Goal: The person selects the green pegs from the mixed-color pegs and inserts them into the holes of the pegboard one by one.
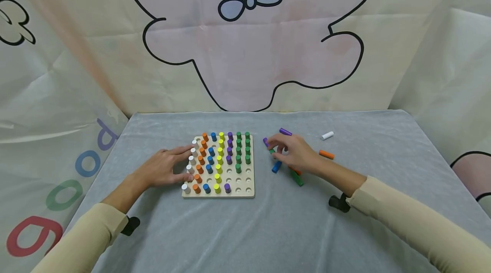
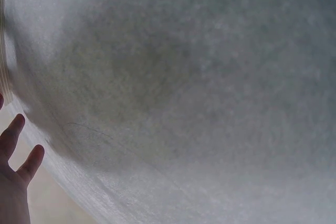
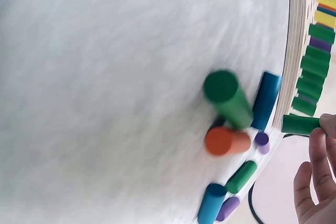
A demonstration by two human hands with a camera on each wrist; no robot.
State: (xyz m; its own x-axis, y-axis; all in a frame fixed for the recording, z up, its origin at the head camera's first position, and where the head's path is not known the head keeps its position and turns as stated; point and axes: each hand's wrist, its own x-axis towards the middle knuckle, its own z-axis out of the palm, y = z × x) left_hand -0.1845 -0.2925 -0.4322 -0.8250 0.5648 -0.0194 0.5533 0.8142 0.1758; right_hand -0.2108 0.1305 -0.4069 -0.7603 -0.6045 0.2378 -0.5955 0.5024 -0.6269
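A wooden pegboard [image 1: 245,194] stands on the table with rows of white, orange, blue, yellow, purple and green pegs [image 1: 238,151]; some holes at its near right have no peg. My left hand [image 1: 163,168] rests against the board's left edge, its fingers spread and the thumb near the white pegs [image 1: 186,188]. Between the thumb and fingers of my right hand [image 1: 293,151] is a green peg [image 3: 300,124], pinched to the right of the board. Under and around that hand lie a blue peg [image 1: 276,166], a green peg [image 1: 297,179] and purple pegs [image 1: 285,131].
Farther right on the grey cloth lie an orange peg [image 1: 326,154] and a white peg [image 1: 327,135]. A printed curtain [image 1: 245,68] hangs behind the table and along its sides. The cloth [image 1: 238,239] stretches between the board and the front.
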